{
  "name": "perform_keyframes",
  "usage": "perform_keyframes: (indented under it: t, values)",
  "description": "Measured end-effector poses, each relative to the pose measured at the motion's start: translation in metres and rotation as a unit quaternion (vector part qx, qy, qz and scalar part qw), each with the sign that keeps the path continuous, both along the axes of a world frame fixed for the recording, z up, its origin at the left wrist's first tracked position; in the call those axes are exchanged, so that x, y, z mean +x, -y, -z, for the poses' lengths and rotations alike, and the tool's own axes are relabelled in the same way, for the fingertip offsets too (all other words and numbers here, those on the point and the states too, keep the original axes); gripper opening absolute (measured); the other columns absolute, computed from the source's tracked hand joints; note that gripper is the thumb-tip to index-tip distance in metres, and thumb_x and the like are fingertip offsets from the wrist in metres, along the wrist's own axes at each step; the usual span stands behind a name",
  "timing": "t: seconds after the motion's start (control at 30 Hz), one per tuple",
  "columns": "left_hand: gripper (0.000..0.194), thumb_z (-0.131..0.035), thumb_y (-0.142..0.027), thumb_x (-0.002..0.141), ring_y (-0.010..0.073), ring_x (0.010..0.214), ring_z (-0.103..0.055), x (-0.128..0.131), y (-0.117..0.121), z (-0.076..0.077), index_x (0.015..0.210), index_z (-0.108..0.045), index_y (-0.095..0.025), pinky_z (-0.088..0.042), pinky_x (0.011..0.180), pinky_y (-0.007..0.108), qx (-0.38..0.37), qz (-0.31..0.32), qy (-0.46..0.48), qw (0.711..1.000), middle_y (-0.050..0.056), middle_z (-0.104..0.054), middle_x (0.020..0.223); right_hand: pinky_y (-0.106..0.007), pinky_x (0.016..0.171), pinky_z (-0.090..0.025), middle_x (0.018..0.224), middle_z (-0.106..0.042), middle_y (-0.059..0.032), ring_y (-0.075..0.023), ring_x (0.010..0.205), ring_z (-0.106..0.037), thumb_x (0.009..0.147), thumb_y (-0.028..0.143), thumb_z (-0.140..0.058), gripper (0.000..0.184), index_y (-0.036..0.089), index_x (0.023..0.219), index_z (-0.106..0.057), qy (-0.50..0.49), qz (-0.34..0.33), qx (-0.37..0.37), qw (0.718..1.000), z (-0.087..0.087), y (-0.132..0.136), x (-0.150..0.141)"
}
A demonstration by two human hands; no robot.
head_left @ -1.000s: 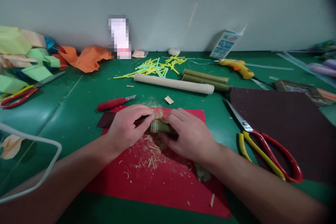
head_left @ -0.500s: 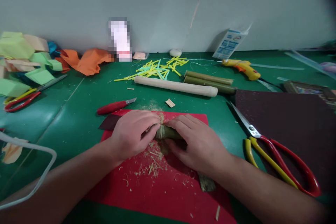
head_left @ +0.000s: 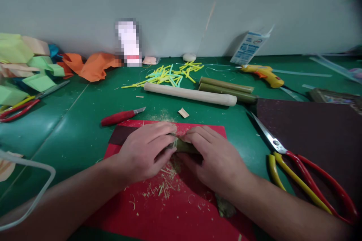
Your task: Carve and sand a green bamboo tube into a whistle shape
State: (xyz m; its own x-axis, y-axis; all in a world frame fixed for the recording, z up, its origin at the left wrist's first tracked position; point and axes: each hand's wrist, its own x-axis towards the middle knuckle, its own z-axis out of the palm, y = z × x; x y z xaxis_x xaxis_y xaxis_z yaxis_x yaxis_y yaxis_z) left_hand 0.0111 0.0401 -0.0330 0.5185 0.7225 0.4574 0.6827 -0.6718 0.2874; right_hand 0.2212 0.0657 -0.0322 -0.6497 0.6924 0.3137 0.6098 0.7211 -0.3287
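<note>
My right hand is closed around a short piece of green bamboo, lying crosswise above the red sheet. My left hand is closed at the bamboo's left end, its fingers pinching a dark piece that looks like sandpaper around that end. The fingers hide most of this piece. Pale shavings and dust lie beneath. A dark brown sheet shows beside my left hand. Under my right wrist lies the end of another greenish-grey piece, partly hidden.
A red-handled knife lies beyond my left hand. At right are large scissors on a dark brown sheet. Behind lie a peeled pale stick, bamboo lengths, a yellow glue gun and cut yellow straws.
Both hands have shifted slightly right and nearer in view. My left fingers have moved over the bamboo's end, covering more of it. The right hand keeps its grip.
</note>
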Motion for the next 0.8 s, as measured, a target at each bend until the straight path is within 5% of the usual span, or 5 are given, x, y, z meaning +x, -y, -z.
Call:
perform_keyframes:
  t: [0.2, 0.6, 0.8]
  values:
    - [0.017, -0.052, -0.027, 0.092, 0.0202, 0.094, -0.066, -0.0005, -0.0046, -0.0056, 0.1, -0.064, -0.017, -0.052, 0.087, 0.037, -0.046, -0.003, -0.02, 0.999, 0.006, -0.072, 0.099, -0.035, 0.071, -0.048, 0.094, -0.07, -0.0065, -0.0239, 0.087, -0.06, 0.08, 0.022, -0.066, 0.016, 0.019, 0.094, -0.061, -0.002, -0.001, -0.005, 1.0, -0.0012, -0.0015, 0.0002]
    - [0.026, -0.059, -0.029, 0.09, 0.0218, 0.102, -0.066, -0.0039, -0.0052, -0.0009, 0.113, -0.061, -0.016, -0.049, 0.093, 0.039, -0.031, 0.008, 0.013, 0.999, 0.008, -0.072, 0.109, -0.036, 0.069, -0.048, 0.089, -0.068, -0.0071, -0.0248, 0.084, -0.059, 0.081, 0.021, -0.064, 0.011, 0.017, 0.091, -0.063, 0.004, -0.016, -0.004, 1.0, -0.0023, -0.0032, -0.001]
    - [0.014, -0.063, -0.021, 0.088, 0.0206, 0.096, -0.067, -0.0021, -0.0026, -0.0052, 0.1, -0.064, -0.014, -0.05, 0.092, 0.038, 0.006, 0.017, 0.025, 1.0, 0.009, -0.073, 0.102, -0.035, 0.065, -0.046, 0.084, -0.065, -0.006, -0.0234, 0.079, -0.057, 0.081, 0.02, -0.065, 0.01, 0.016, 0.09, -0.064, -0.012, -0.018, -0.02, 1.0, -0.0039, -0.0046, -0.001]
